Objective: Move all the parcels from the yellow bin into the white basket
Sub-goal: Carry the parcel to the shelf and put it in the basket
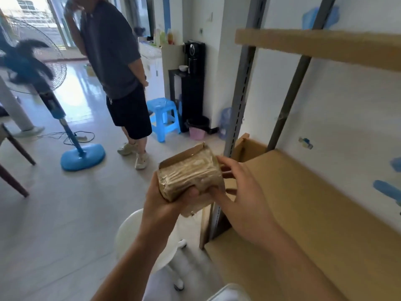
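A small brown cardboard parcel (191, 174) wrapped in clear tape is held up in the middle of the view, above the floor. My left hand (165, 196) grips it from below, thumb curled over its front face. My right hand (240, 187) touches its right side, fingers curved round its far edge. A white rim at the bottom edge (230, 293) may be the white basket; I cannot tell. No yellow bin is in view.
A cardboard-lined shelf (303, 213) on metal uprights stands to the right. A white stool (152, 240) is below my arms. A person stands ahead (117, 72), with a blue fan (32, 68), a blue plastic stool (162, 118) and a black dispenser (193, 83) around.
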